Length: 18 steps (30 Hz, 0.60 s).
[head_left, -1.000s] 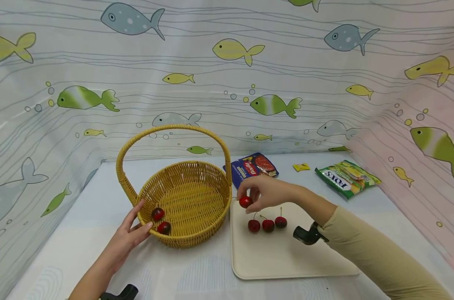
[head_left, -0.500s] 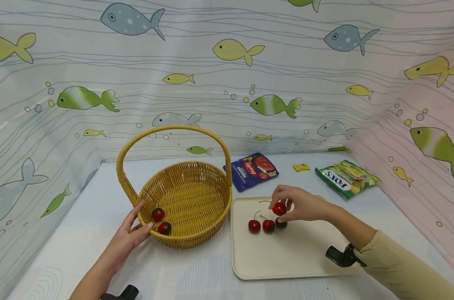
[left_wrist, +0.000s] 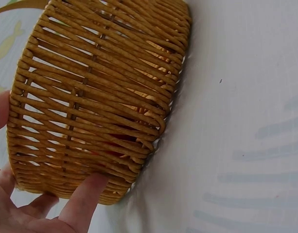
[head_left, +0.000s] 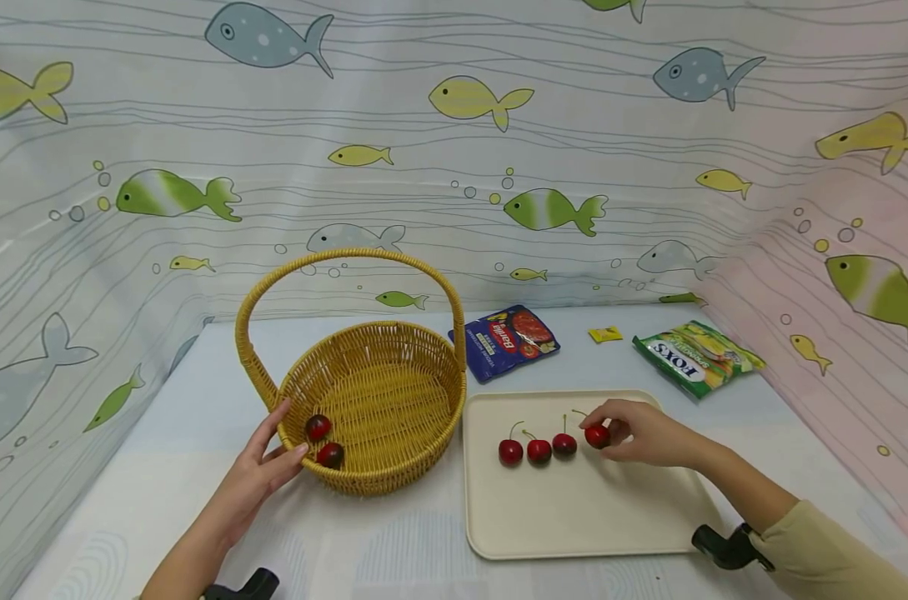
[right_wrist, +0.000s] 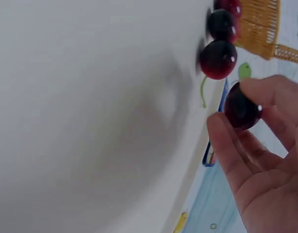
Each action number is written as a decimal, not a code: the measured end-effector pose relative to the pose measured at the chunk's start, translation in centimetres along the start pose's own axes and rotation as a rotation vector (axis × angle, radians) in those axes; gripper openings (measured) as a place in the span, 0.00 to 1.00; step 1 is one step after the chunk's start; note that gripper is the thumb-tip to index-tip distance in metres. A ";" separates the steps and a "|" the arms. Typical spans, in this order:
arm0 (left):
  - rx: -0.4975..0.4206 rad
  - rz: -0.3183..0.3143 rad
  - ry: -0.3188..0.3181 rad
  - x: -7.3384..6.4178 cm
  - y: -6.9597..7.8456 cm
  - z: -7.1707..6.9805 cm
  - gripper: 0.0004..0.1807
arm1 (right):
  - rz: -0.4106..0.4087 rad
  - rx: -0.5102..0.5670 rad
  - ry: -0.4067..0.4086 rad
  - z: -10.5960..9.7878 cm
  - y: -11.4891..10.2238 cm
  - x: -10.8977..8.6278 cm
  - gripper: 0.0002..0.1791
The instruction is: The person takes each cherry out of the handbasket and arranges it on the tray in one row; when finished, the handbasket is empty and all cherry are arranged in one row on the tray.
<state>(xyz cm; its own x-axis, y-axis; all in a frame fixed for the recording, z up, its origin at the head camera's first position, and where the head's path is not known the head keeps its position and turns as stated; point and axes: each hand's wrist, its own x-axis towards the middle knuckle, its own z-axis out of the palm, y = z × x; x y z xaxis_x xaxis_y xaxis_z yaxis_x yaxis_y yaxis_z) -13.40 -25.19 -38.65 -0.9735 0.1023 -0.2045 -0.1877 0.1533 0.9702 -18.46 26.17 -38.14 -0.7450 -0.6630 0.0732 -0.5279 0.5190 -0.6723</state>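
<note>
Right hand (head_left: pixel 644 435) pinches cherry (head_left: pixel 597 436); likely light, slippery, bruisable, best held round sides. Left hand (head_left: pixel 253 477), fingers spread, touches wicker basket (head_left: pixel 378 482) just ahead.

Small curtained-off tabletop booth, looks like a recording set; whether home, lab or other building, can't tell, room beyond is hidden. Evidence: whitish sheeting printed with green, yellow and blue-grey fish (head_left: pixel 423 200) walls in back and both sides; pale, faintly blue-patterned tabletop (head_left: pixel 393 537); pair of black, tube-shaped wrist-worn devices (head_left: pixel 714 547).
</note>
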 end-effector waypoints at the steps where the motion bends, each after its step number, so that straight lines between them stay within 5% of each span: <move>1: -0.001 0.002 0.000 0.0 0.0 0.0 0.43 | 0.000 0.004 0.002 0.1 0.2 -0.2 0.17; 18: 0.002 -0.002 0.007 0.0 -0.1 0.0 0.43 | 0.095 -0.049 -0.009 1.2 1.7 0.2 0.19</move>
<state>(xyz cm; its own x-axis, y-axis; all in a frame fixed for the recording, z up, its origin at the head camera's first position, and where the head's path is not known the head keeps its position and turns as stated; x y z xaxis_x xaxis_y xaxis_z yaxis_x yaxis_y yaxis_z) -13.43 -25.16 -38.73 -0.9740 0.0952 -0.2056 -0.1894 0.1557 0.9695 -18.99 26.27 -40.16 -0.7890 -0.6144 0.0042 -0.4747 0.6052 -0.6390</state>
